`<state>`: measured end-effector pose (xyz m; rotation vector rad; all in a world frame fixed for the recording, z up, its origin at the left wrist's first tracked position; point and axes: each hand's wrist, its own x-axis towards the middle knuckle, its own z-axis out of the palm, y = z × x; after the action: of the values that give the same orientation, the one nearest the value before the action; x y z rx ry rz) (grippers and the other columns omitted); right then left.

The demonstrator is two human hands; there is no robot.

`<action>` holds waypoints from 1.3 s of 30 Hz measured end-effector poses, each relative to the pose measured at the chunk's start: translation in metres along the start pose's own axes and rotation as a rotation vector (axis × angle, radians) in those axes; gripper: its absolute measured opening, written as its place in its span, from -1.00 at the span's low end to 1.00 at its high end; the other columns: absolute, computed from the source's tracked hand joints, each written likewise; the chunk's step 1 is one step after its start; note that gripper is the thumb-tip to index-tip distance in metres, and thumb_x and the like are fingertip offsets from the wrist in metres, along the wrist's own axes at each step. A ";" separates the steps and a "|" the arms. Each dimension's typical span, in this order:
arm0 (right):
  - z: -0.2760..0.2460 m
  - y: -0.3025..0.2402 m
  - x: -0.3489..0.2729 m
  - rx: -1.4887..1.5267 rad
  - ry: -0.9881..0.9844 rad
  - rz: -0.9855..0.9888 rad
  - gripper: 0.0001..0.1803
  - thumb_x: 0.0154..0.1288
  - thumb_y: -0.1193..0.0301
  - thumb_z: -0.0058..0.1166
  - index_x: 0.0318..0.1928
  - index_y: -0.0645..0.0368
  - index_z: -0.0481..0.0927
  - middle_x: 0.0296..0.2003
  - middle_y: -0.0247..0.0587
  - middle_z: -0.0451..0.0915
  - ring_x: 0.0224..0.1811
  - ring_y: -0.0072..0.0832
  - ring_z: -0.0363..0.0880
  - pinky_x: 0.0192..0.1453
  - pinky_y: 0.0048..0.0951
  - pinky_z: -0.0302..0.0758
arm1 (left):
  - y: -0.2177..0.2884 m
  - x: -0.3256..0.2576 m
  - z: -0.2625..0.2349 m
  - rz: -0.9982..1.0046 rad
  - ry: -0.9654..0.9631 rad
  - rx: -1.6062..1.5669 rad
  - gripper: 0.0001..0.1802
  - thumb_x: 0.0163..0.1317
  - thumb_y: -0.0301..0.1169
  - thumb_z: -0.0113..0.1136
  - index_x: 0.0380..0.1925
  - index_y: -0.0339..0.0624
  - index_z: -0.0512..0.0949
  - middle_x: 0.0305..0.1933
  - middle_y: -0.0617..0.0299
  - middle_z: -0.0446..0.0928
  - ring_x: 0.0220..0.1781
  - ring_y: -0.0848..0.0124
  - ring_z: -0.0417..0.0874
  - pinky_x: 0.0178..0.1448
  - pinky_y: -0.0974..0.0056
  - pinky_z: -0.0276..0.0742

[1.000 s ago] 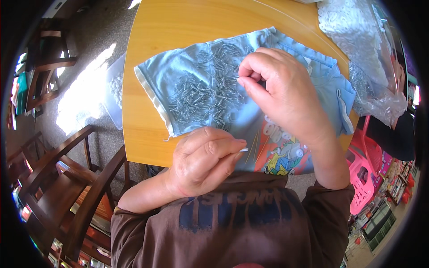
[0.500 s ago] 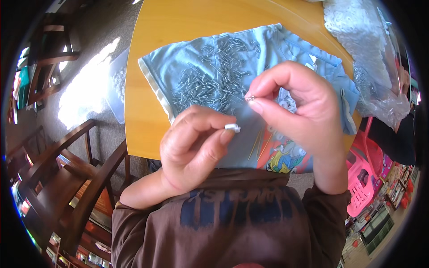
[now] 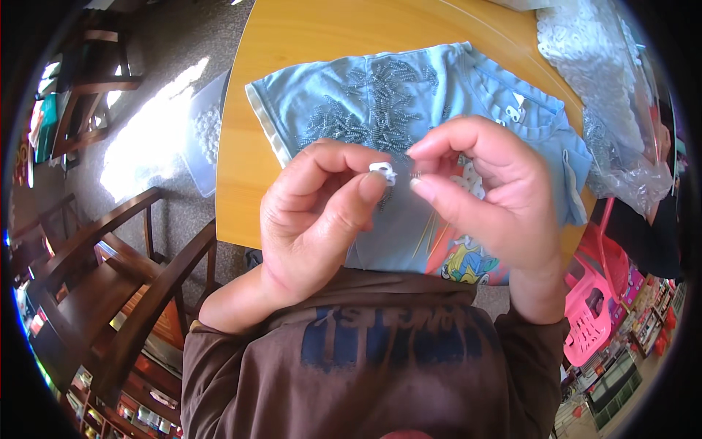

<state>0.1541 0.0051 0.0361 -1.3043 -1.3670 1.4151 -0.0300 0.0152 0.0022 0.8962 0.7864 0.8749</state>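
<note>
The left hand (image 3: 303, 212) pinches a small white piece (image 3: 381, 169) between thumb and forefinger, its tips clamped on it; just beside it, the right hand (image 3: 504, 190) has a tiny metal spring (image 3: 415, 175) at its thumb tip; the forefinger arches over it with a slight gap showing, so I cannot tell from here how firmly that hand grips it. Both little things are held up over a light blue shirt (image 3: 457, 91), near each other but apart; the shirt lies spread on the yellow wooden worktop (image 3: 307, 44), with a loose heap of springs (image 3: 384, 99) across it, beyond the hands; closer to the person, thin golden sticks (image 3: 423, 240) lie beside a printed cartoon figure (image 3: 468, 265). A clear bag (image 3: 596, 73) full of white pieces sits over at the right; below it I see a pink basket (image 3: 587, 329); dark wooden chairs (image 3: 106, 282) stand to the left.
</note>
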 end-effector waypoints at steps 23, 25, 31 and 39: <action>0.003 0.008 0.002 -0.129 0.062 -0.138 -0.83 0.01 0.74 0.08 -0.33 0.32 0.53 -0.33 -0.18 0.53 -0.31 -0.56 0.48 -0.26 -0.65 0.39 | -0.001 0.001 -0.002 -0.049 0.020 -0.039 -0.85 0.19 -0.53 0.09 -0.23 -0.30 0.48 -0.33 0.31 0.50 -0.44 0.69 0.39 -0.38 0.59 0.32; 0.005 0.006 0.000 -0.072 0.044 -0.096 -0.83 0.03 0.74 0.07 -0.31 0.32 0.52 -0.31 -0.17 0.52 -0.30 -0.56 0.47 -0.24 -0.65 0.39 | -0.001 0.001 -0.001 -0.057 0.019 -0.050 -0.85 0.19 -0.54 0.10 -0.23 -0.30 0.49 -0.33 0.31 0.50 -0.44 0.69 0.39 -0.38 0.59 0.33; 0.008 0.008 -0.001 -0.053 0.048 -0.152 -0.84 0.06 0.74 0.04 -0.30 0.32 0.52 -0.32 -0.17 0.52 -0.29 -0.57 0.49 -0.19 -0.63 0.41 | -0.005 0.001 -0.002 0.009 -0.008 -0.008 -0.85 0.17 -0.57 0.11 -0.23 -0.32 0.49 -0.29 0.28 0.47 -0.45 0.67 0.40 -0.38 0.57 0.33; 0.011 0.005 -0.003 -0.031 0.080 -0.086 -0.82 0.07 0.74 0.04 -0.27 0.33 0.50 -0.32 -0.22 0.52 -0.27 -0.61 0.49 -0.16 -0.62 0.42 | -0.006 0.001 -0.002 0.020 -0.028 0.054 -0.85 0.17 -0.60 0.08 -0.24 -0.35 0.49 -0.31 0.26 0.45 -0.45 0.66 0.39 -0.36 0.56 0.33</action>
<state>0.1449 -0.0006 0.0308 -1.2927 -1.3802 1.2760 -0.0295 0.0147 -0.0043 0.9636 0.7807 0.8607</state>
